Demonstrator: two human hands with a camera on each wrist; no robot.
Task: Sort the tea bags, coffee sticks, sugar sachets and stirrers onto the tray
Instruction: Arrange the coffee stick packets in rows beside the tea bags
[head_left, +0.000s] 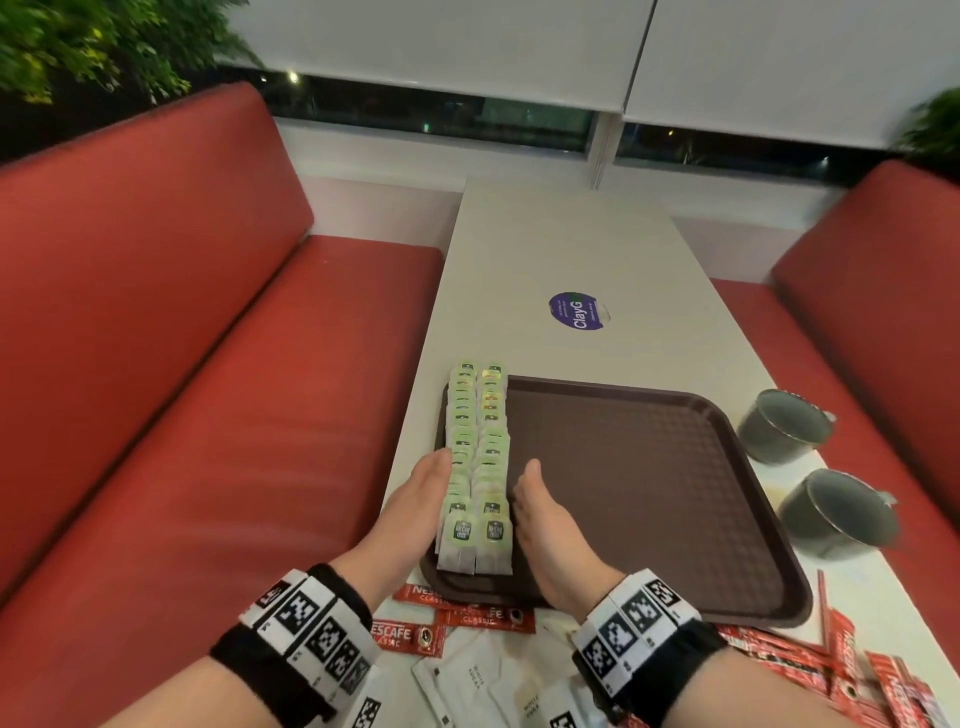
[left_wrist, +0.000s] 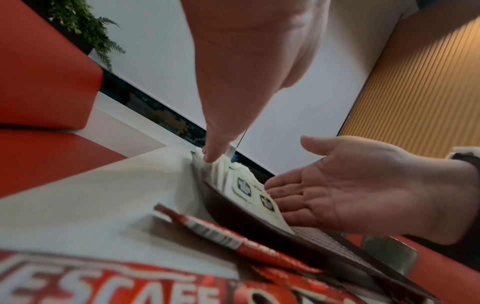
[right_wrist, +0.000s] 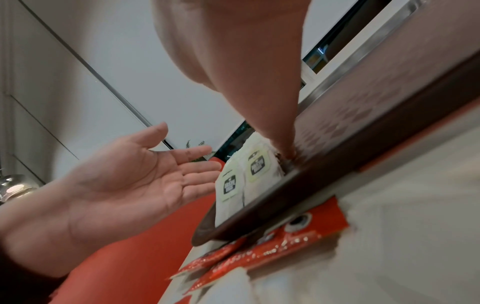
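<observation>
Tea bags (head_left: 475, 467): two rows along tray (head_left: 649, 467) left edge.
Your left hand (head_left: 415, 499), right hand (head_left: 545, 519): fingers straight, together, flanking rows.
Risk: squeeze unevenly, rows likely buckle over rim.

Coffee sticks (head_left: 852, 670): heap at bench's near right corner, blurred, cut by frame edge. Sugar sachets (head_left: 467, 680): partly hidden under wrists. Tray (head_left: 649, 467): near left corner overlaps coffee sticks. Tea bags (head_left: 475, 457): far labels illegible.
</observation>
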